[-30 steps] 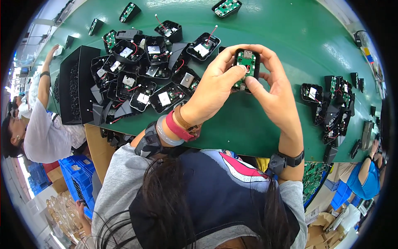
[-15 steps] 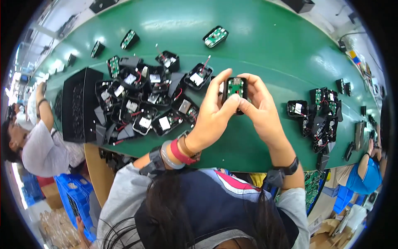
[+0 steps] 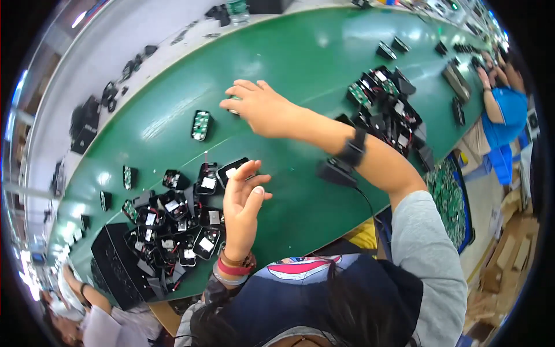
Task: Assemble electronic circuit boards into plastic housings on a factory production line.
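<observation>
Peeking from under right hand (image 3: 261, 110): green-board casing (image 3: 233, 106).

Green worktable (image 3: 306, 194) is catching glare. Pale floor (image 3: 484, 217) is showing at right. Upper left, probably a tube lamp (image 3: 79, 19) is glowing.

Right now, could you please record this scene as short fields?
left hand: left hand, loosely curled, nothing visible in it, beside the left heap
right hand: right hand, stretched out over a partly hidden part; grip unclear
nearby part: black housing with green board, left of the right hand
left heap: open black housings, beside a black box
right heap: more black housings
surface: green table
far right: co-worker in blue
</observation>
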Demonstrator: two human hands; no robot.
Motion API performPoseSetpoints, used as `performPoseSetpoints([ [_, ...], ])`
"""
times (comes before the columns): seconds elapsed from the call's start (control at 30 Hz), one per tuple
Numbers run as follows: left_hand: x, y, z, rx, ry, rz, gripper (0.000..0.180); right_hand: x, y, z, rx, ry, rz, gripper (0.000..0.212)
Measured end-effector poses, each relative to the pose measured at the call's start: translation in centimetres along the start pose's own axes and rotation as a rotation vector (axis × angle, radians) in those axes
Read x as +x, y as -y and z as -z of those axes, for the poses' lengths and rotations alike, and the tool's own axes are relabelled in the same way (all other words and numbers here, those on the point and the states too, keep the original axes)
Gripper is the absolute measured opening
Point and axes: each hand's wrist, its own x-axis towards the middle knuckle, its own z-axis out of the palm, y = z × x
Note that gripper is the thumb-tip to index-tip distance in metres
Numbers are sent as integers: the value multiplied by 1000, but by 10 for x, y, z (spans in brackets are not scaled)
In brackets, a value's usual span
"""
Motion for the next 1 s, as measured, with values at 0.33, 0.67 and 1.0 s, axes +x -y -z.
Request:
performPoseSetpoints([
  [0.33,-2,11,-17,136,283,145,42,-354,-9,60,-187,-898,-1174,40],
  [0.67,-12,41,-54,548,249,37,29,-564,-11,-41,-129,-378,-2146,91],
  [1.0,-26,50,-72,895,230,-118,18,-593,-36,1,-291,-350,-2120,84],
])
